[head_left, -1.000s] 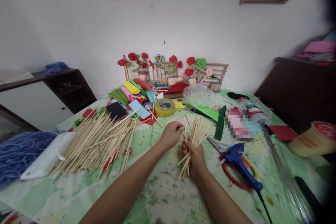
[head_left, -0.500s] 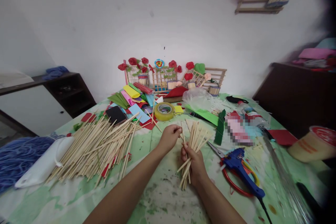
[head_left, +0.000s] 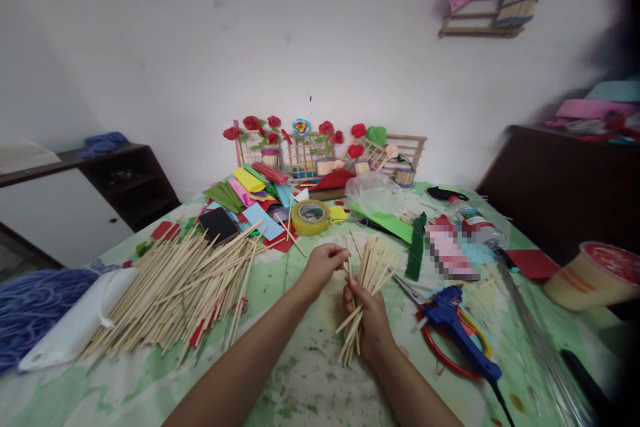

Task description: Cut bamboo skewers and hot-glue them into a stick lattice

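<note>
A loose bundle of thin wooden sticks (head_left: 369, 265) is gripped in my right hand (head_left: 373, 323), its ends fanning out above and below the fist. My left hand (head_left: 323, 268) is beside it, thumb and fingertips pinched at the upper part of one stick on the bundle's left side. Left of my arms lies a big pile of similar wooden sticks (head_left: 165, 293). Close to my right hand are scissors (head_left: 407, 288), partly covered by a blue glue gun (head_left: 460, 327).
Yellow tape roll (head_left: 311, 217), black phone (head_left: 219, 225), and folded coloured paper (head_left: 249, 180) lie further back. Stick frames with paper flowers (head_left: 313, 150) lean on the wall. At right are a plastic bottle (head_left: 477, 223), wires (head_left: 535, 333) and a cup (head_left: 583, 280); blue yarn (head_left: 40, 310) at left.
The view has shifted slightly. My left hand stays pinched by the same side of the bundle, a touch lower in view; my right hand keeps its hold on the sticks.
</note>
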`<state>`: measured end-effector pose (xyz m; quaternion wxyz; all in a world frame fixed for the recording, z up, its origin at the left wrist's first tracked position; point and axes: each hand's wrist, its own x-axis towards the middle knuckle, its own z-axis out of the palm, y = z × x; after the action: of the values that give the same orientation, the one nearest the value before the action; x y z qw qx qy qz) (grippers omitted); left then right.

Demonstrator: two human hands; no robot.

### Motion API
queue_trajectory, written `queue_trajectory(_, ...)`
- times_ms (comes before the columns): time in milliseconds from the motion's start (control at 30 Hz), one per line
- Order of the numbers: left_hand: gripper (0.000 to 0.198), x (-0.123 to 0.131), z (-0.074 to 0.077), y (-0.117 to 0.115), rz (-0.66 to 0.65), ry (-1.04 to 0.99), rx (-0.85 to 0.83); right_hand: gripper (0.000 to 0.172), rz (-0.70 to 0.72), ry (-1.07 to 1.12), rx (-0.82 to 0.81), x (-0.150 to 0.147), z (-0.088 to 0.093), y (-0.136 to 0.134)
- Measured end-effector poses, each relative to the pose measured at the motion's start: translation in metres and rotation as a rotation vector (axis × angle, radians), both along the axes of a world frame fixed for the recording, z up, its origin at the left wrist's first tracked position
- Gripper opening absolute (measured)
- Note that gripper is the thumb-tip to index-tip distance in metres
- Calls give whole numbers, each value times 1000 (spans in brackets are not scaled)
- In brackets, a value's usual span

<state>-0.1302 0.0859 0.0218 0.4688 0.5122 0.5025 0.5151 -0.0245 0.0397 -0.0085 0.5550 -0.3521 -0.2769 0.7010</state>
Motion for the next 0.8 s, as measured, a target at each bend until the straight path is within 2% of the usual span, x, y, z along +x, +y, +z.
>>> queue_trajectory(300, 31, 1, 0, -2, -51, -118, -46, 34, 2, -82, -2, -1, 0, -1)
queue_trajectory(500, 26, -2, 7, -1, -36, -84, -25, 34, -44, -298, 58, 0, 4, 1)
queue_trajectory(667, 22, -34, 29, 2, 106, -50, 60, 16, 11, -721, 175, 20, 10, 13)
queue_trajectory(800, 18, -54, 65, -6, 324, 46, 289, 21, 58, -1070, 317, 34, 15, 10)
